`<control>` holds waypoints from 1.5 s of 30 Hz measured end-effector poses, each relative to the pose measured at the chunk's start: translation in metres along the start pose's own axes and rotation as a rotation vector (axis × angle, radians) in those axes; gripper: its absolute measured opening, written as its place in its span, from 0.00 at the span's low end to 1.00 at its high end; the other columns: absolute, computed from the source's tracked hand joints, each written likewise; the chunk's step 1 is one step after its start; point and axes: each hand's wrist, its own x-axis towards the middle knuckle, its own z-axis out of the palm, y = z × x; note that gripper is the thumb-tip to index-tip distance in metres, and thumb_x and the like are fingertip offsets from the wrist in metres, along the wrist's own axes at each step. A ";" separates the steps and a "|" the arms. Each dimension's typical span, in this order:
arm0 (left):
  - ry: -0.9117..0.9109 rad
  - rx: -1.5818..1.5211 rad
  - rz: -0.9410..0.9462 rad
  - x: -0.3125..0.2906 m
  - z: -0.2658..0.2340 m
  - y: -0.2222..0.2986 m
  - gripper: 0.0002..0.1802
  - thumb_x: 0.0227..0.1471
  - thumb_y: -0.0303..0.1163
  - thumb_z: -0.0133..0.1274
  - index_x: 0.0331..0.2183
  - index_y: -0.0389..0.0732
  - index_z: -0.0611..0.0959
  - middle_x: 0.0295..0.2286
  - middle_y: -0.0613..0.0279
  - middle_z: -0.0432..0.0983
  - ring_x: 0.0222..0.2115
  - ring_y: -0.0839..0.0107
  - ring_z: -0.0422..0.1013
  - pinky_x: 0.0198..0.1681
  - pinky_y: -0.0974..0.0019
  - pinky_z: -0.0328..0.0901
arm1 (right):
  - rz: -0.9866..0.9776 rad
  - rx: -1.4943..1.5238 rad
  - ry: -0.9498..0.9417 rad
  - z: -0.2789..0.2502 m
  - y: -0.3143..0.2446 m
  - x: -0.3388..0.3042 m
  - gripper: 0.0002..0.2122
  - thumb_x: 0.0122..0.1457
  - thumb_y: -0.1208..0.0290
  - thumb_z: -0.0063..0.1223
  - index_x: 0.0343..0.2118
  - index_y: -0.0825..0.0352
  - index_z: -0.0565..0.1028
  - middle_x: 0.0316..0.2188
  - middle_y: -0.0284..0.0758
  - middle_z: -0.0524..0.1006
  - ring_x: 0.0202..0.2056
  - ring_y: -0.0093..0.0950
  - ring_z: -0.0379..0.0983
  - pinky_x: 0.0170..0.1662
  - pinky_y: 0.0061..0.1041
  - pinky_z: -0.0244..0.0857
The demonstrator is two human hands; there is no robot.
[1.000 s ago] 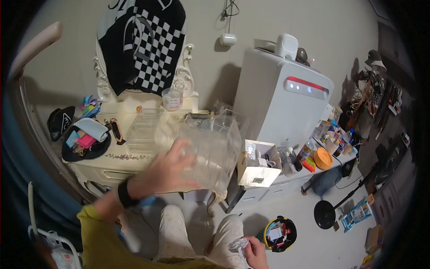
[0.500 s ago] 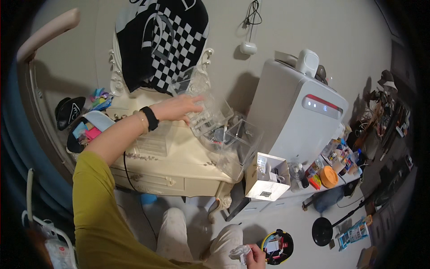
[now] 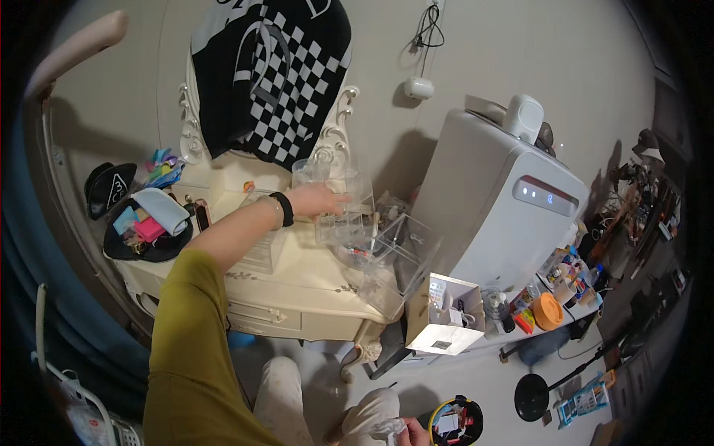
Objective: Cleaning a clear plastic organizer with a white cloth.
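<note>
Because the clear, many-sided plastic organizer [image 3: 358, 192] stands towards the back of the cream, curvy-edged wooden dressing table [image 3: 305, 269], the person's left arm must stretch far out to it. The left hand [image 3: 316, 201] lies over it with fingers extended; from where I stand I cannot tell whether they grip or only rest. Between five and six o'clock from the organizer, low by the lap, the right hand [image 3: 414, 432] pinches a crumpled whitish wad [image 3: 387, 428], cloth or tissue, seemingly held there to keep it clear of the reaching arm. At four o'clock stands a larger transparent box [image 3: 405, 249], and just past it an open white carton [image 3: 439, 340], whose walls keep small loose items together. A tall pale-grey appliance [image 3: 476, 208] fills three o'clock. Towards nine, a black, hat-like holder [image 3: 167, 247] gathers pink and light-blue pieces; at eleven, black-and-white checkered fabric [image 3: 275, 89] drapes over an ornate frame, probably a handy hanger.
</note>
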 end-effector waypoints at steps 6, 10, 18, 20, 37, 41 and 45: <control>0.068 -0.055 0.120 0.003 0.020 -0.005 0.19 0.36 0.22 0.57 0.36 0.44 0.76 0.59 0.70 0.55 0.43 0.56 0.70 0.46 0.57 0.67 | -0.104 -0.048 0.074 0.006 0.014 0.005 0.06 0.59 0.76 0.41 0.33 0.71 0.71 0.15 0.34 0.64 0.18 0.21 0.58 0.21 0.23 0.55; 0.004 -0.194 0.074 0.010 0.027 -0.014 0.20 0.35 0.20 0.56 0.36 0.43 0.75 0.60 0.72 0.54 0.39 0.57 0.72 0.41 0.57 0.68 | 0.022 0.061 -0.044 0.010 0.030 0.009 0.06 0.59 0.75 0.41 0.31 0.71 0.70 0.15 0.33 0.64 0.18 0.20 0.57 0.21 0.23 0.55; 0.049 -0.124 0.060 0.007 0.036 -0.016 0.21 0.38 0.19 0.54 0.39 0.43 0.74 0.59 0.74 0.56 0.31 0.57 0.73 0.32 0.55 0.68 | -0.018 0.052 -0.051 0.021 0.022 0.009 0.10 0.59 0.75 0.41 0.41 0.70 0.73 0.13 0.32 0.65 0.15 0.20 0.59 0.19 0.23 0.55; -0.015 -0.286 -0.066 0.010 0.035 -0.016 0.24 0.39 0.19 0.53 0.43 0.43 0.74 0.59 0.68 0.57 0.33 0.55 0.72 0.36 0.57 0.68 | -0.004 0.068 -0.067 0.017 0.024 0.012 0.10 0.59 0.75 0.41 0.40 0.70 0.73 0.13 0.33 0.66 0.15 0.20 0.59 0.19 0.23 0.55; 0.176 -0.623 -0.702 -0.080 -0.013 0.034 0.36 0.54 0.39 0.51 0.58 0.37 0.56 0.55 0.41 0.58 0.55 0.51 0.59 0.55 0.59 0.57 | 0.066 0.086 -0.243 0.017 -0.002 0.022 0.10 0.59 0.74 0.41 0.38 0.71 0.73 0.12 0.36 0.65 0.15 0.24 0.59 0.19 0.27 0.55; 0.683 -0.542 -0.946 -0.136 0.011 0.065 0.34 0.53 0.41 0.52 0.55 0.32 0.61 0.53 0.41 0.60 0.54 0.49 0.59 0.56 0.59 0.55 | -0.023 0.079 -0.230 0.024 0.010 0.023 0.10 0.59 0.75 0.41 0.39 0.71 0.73 0.14 0.36 0.67 0.17 0.21 0.60 0.21 0.25 0.56; 0.930 -0.508 -1.372 -0.201 0.106 0.057 0.27 0.53 0.43 0.51 0.46 0.30 0.70 0.47 0.44 0.65 0.48 0.53 0.64 0.49 0.59 0.59 | 0.010 0.151 -0.337 0.032 0.005 0.024 0.11 0.59 0.75 0.40 0.41 0.70 0.73 0.17 0.34 0.70 0.19 0.20 0.62 0.23 0.23 0.59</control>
